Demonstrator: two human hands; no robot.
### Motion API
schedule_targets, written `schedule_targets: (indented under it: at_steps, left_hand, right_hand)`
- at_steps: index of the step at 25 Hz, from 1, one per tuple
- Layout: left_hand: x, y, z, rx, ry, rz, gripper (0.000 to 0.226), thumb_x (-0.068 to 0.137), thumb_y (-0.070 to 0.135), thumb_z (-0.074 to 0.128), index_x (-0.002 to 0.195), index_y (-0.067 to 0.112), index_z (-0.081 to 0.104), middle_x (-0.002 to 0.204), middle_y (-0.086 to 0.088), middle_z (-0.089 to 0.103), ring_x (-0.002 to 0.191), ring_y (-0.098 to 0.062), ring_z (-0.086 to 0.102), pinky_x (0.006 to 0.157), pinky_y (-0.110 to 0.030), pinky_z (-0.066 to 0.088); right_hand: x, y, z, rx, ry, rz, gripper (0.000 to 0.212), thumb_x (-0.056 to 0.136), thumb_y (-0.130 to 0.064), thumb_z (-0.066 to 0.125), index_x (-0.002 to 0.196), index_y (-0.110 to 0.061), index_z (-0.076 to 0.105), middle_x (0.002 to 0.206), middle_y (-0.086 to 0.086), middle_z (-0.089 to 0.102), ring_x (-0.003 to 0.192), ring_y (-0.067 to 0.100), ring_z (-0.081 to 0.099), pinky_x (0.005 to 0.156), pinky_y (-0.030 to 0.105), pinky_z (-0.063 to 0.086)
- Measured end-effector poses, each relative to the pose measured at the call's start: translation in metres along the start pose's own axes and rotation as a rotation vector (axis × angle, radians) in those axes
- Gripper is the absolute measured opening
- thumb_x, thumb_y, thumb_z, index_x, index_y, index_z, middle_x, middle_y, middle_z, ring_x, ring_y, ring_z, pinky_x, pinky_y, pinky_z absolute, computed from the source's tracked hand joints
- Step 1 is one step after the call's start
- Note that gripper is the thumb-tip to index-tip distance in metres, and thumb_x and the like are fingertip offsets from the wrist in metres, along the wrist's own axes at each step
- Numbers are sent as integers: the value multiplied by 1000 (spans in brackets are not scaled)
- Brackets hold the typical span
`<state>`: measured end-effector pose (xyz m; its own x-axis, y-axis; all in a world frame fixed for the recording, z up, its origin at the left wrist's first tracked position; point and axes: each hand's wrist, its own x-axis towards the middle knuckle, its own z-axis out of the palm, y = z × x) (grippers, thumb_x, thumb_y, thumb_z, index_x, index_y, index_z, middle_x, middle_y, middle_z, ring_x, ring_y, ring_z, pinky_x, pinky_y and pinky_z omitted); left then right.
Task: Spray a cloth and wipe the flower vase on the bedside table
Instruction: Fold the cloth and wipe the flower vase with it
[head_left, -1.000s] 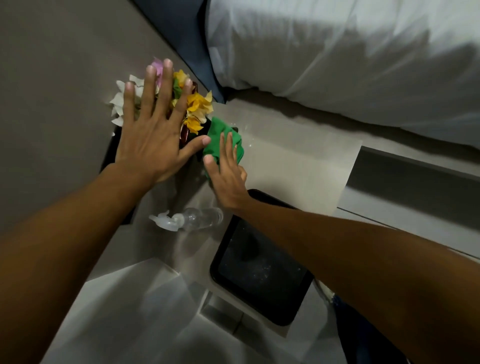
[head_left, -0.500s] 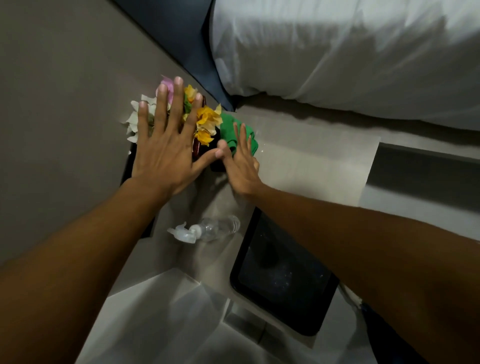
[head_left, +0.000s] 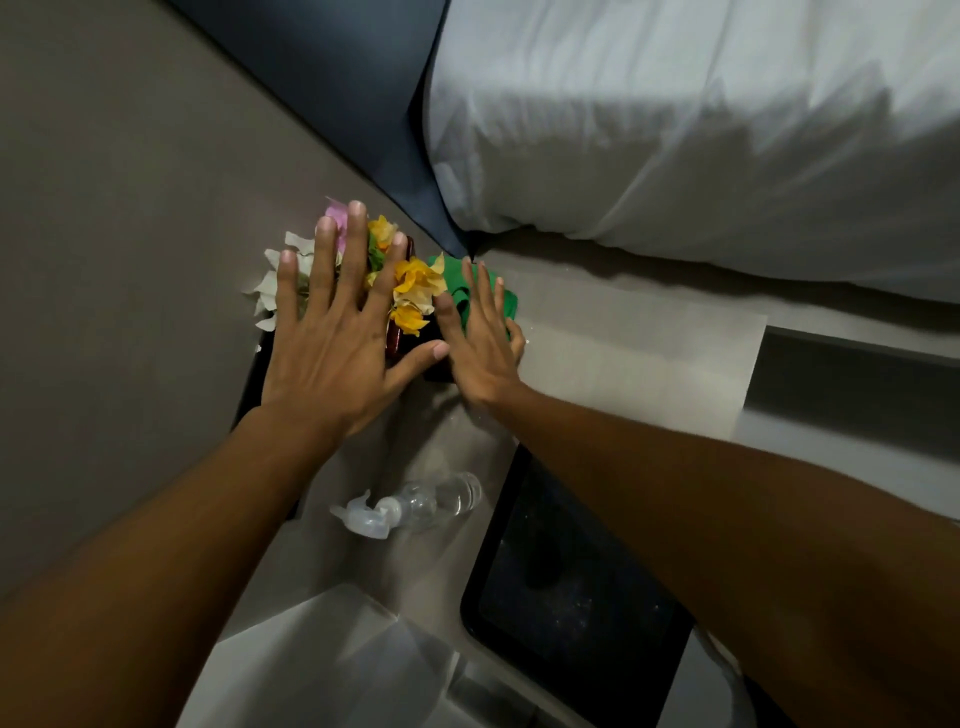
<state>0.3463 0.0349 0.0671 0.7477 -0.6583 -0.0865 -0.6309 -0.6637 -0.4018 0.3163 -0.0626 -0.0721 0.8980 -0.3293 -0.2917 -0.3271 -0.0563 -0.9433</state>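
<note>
So I've got one flower vase (head_left: 410, 340) at the far left corner of the bedside table (head_left: 623, 353), dark and mostly hidden under its flowers (head_left: 415, 283), so I can't tell its long axis. My left hand (head_left: 332, 343) is spread flat, fingers wide, over the blooms. My right hand (head_left: 480, 338) has straight fingers pressing the one green cloth (head_left: 506, 306) against the vase's right side, and the one spray bottle (head_left: 415, 506) lies on its side near the front edge, nozzle pointing left, beside one black tray (head_left: 566, 597).
</note>
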Motion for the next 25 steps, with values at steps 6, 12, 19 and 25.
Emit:
schedule_targets:
  at_steps: [6,12,19,25]
  left_hand:
    - [1,0,-3,-22,-28,4,93,86,81,18,156,26,-9,165,-15,-11,152,-32,-11,120,-57,-3]
    - [1,1,0,-37,-25,3,96,85,82,20,156,25,-8,165,-15,-12,152,-31,-11,120,-56,-3]
    - [0,2,4,-77,-12,-7,97,83,84,21,157,26,-6,165,-14,-13,152,-30,-12,120,-56,-4]
    - [-1,3,0,-102,-14,-34,97,83,82,23,156,27,-7,165,-14,-15,152,-30,-13,121,-57,-3]
  right_hand:
    - [-67,37,24,-67,-46,-88,83,85,-78,13,154,-38,-9,163,-15,-21,149,8,-19,120,52,5]
    - [-20,12,12,18,32,1,88,81,-82,7,156,-37,-4,167,-11,-8,151,10,-14,120,59,2]
    - [-13,11,13,57,31,68,91,77,-86,4,156,-40,-2,167,-12,-9,151,10,-15,120,57,0]
    - [-85,37,35,-52,-35,-48,92,78,-88,4,155,-38,-9,166,-11,-17,151,10,-19,116,52,1]
